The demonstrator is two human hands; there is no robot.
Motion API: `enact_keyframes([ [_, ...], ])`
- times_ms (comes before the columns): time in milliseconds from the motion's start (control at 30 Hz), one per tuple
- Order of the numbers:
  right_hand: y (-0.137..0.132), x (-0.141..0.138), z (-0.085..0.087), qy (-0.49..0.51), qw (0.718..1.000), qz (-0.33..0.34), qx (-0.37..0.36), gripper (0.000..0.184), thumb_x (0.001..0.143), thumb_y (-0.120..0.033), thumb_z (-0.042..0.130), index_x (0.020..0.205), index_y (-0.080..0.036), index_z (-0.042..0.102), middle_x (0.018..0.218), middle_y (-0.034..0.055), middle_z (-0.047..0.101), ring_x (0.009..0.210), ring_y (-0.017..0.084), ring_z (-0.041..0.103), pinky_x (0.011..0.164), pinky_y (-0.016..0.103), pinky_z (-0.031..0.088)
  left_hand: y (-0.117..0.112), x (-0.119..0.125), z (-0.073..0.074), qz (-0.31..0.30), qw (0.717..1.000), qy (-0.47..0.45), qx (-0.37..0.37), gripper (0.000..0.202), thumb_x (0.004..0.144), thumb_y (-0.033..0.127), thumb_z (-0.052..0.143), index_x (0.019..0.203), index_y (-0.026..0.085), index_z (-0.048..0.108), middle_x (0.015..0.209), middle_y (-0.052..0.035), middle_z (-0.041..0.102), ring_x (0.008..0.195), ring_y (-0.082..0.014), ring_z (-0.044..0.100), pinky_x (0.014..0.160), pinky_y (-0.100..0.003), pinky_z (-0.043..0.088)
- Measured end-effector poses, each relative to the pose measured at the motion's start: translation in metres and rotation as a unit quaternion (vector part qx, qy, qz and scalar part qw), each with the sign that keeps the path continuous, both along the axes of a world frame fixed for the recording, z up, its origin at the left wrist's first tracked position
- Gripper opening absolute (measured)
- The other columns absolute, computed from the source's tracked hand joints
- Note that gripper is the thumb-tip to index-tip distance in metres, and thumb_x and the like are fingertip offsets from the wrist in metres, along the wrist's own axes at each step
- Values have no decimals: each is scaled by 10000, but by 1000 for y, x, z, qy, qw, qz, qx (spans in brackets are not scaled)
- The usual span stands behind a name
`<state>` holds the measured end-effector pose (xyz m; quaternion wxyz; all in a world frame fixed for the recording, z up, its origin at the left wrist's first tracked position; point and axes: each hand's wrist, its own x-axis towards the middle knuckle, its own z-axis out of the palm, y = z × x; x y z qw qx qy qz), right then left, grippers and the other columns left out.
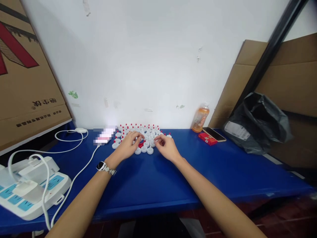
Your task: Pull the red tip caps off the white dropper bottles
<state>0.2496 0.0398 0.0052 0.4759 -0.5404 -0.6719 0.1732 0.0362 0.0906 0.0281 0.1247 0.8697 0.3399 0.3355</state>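
Forearms stretch over the counter point(148, 178); my left hand point(127, 147) lies half-open on the caps point(148, 132), right hand point(167, 147) fingers point(159, 140) nearly pinched, hold unclear. Light, hard, slick: pinch rims.

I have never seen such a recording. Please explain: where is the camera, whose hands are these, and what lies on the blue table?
No machine here: the one picture comes from a camera on a person's head, looking down, so both arms are that person's own. The left hand and the right hand touch a cluster of small white caps, many red-tipped, on the blue table. Whether either grips a cap is too small to tell. To the left lies a white power strip; to the right are an orange bottle, a phone, a red packet and a black bag.
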Motion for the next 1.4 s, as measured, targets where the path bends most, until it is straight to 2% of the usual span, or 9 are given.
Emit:
enact_keyframes([
  [200,25,43,-5,-47,986,-160,27,235,810,-251,568,1003,-168,674,713,2,659,640,153,598,659,274,441,-12,31,-1,2,1000,7,18,276,974,338,419,952,215,664,997,-60,656,1004,-245,556,914,-408,427],
  [300,41,50,-12,-85,980,-180,-4,277,799,-225,606,1060,-160,672,753,39,689,694,176,631,678,284,452,-13,36,0,43,998,-22,30,270,967,337,427,946,211,664,997,-65,651,1001,-252,553,908,-415,427],
  [433,50,46,-14,-125,970,-204,-41,106,813,-218,608,854,-186,700,779,76,694,713,195,636,659,291,456,-13,33,-2,37,998,-28,36,280,979,338,408,935,206,651,1002,-64,643,1000,-244,545,917,-415,422],
  [533,45,42,-9,-134,966,-219,12,99,822,-231,593,814,-197,685,857,73,684,817,206,629,730,305,471,-14,29,-3,24,999,-29,32,277,987,339,401,940,208,640,1011,-61,644,987,-234,549,918,-409,421],
  [667,25,30,2,-71,978,-138,142,176,880,-241,512,982,-188,646,1039,82,664,922,194,617,815,312,481,-18,27,0,21,998,-49,31,280,1003,364,381,989,212,616,1015,-60,639,999,-227,547,917,-395,422],
  [833,1,-7,6,19,994,32,107,205,869,-264,543,1043,-206,633,944,23,687,683,130,599,664,253,484,-25,29,0,10,999,-17,46,269,996,426,397,938,210,545,910,-47,597,898,-217,542,801,-358,444],
  [967,-11,-26,4,51,994,39,82,230,829,-250,565,1045,-201,627,755,-15,645,605,125,562,632,252,475,-29,27,-1,17,995,50,87,256,1017,368,335,901,207,497,860,-41,540,821,-214,518,725,-349,430],
  [1133,-18,-30,2,44,992,52,111,216,836,-234,544,1049,-206,571,874,1,652,638,118,573,666,257,492,-28,23,1,-11,986,86,140,277,1025,291,283,883,208,507,859,-54,548,838,-229,495,751,-363,413],
  [1400,-1,-36,2,-58,974,17,219,275,896,-141,451,1140,-193,567,1126,102,608,993,205,614,869,331,512,-23,40,-7,56,996,-66,-4,360,1020,377,310,818,203,551,752,-16,604,694,-173,547,669,-300,395],
])
